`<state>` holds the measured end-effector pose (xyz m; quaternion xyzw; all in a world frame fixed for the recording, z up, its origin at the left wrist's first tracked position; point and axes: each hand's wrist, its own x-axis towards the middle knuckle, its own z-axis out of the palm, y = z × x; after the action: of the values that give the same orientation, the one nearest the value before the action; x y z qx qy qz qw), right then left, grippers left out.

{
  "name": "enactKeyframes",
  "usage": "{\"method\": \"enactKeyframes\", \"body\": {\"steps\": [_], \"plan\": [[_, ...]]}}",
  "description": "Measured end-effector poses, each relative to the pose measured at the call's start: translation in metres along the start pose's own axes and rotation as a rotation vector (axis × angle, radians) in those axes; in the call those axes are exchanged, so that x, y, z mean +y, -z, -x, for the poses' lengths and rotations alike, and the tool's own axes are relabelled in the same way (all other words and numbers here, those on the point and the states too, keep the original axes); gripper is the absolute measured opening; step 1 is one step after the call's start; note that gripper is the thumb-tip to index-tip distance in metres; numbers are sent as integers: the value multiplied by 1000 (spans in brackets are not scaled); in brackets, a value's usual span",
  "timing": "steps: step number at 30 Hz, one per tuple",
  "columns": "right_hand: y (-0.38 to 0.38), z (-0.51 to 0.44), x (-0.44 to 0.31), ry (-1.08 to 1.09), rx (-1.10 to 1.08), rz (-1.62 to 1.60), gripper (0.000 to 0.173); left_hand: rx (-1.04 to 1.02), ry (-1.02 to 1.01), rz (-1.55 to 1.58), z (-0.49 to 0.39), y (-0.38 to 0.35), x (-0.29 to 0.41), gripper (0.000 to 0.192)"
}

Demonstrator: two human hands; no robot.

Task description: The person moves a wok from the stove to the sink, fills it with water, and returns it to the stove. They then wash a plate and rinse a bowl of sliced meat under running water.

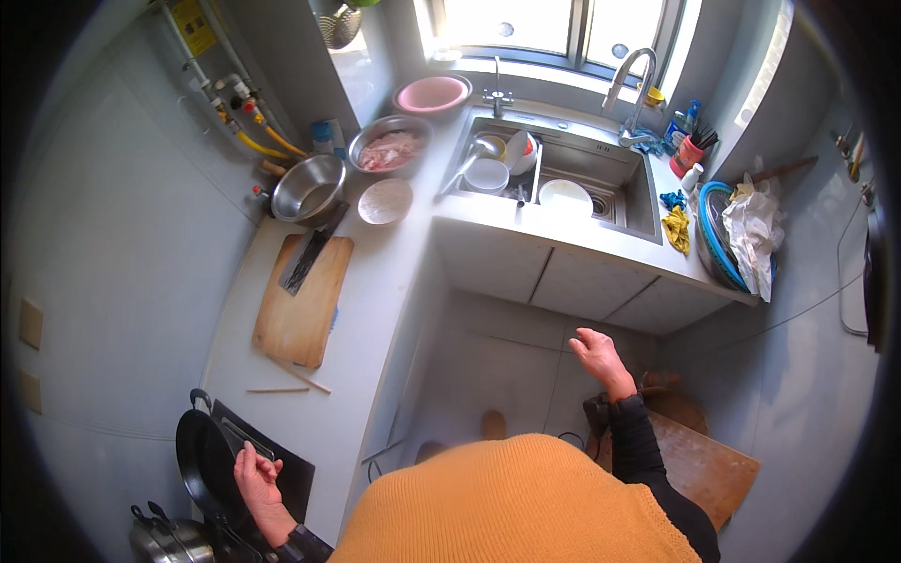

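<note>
My left hand (260, 482), its fingers half curled, is over the black cooktop (299, 468) beside a black wok (200, 450). A dark flat rectangular thing with a shiny edge (248, 435) is just beyond its fingertips; whether they touch it I cannot tell. My right hand (602, 357) hangs over the floor, loosely bent and holding nothing. Ahead of the wok, a wooden cutting board (303, 310) lies on the white counter (366, 338). A dark-bladed cleaver (307, 260) rests across its far end. Two chopsticks (278, 390) lie at the board's near end.
Beyond the board stand a steel bowl (310, 186), a pale bowl (385, 202) and a basin of raw meat (391, 149). Dishes (486, 176) fill the left side of the sink (640, 176). A wooden-topped stool or table (704, 450) stands on my right.
</note>
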<state>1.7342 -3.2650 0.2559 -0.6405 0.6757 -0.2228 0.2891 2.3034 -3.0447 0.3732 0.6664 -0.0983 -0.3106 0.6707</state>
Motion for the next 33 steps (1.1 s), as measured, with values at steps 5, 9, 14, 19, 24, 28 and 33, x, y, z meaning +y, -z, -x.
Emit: {"method": "enactKeyframes", "body": {"steps": [5,9,14,19,24,28,33], "plan": [[9,-44,-20,-82,-110,-233,38,-9,-118,-162,-32,-45,22,34],[18,-99,-58,-137,-193,-415,36,-9,-166,-198,-72,-82,30,27],[24,-182,-126,-18,-209,-410,35,-19,-192,-95,-132,-143,27,22],[9,-281,-193,-70,-349,-501,36,-61,-142,-36,-183,-190,27,21],[-25,-341,-223,-81,-436,-557,37,-42,-186,-78,-217,-195,37,19],[-29,-365,-201,-167,-433,-693,40,63,-118,-103,-228,-187,41,17],[6,-388,-126,-486,-170,-1003,30,113,-68,-122,-236,-196,35,21]]}}
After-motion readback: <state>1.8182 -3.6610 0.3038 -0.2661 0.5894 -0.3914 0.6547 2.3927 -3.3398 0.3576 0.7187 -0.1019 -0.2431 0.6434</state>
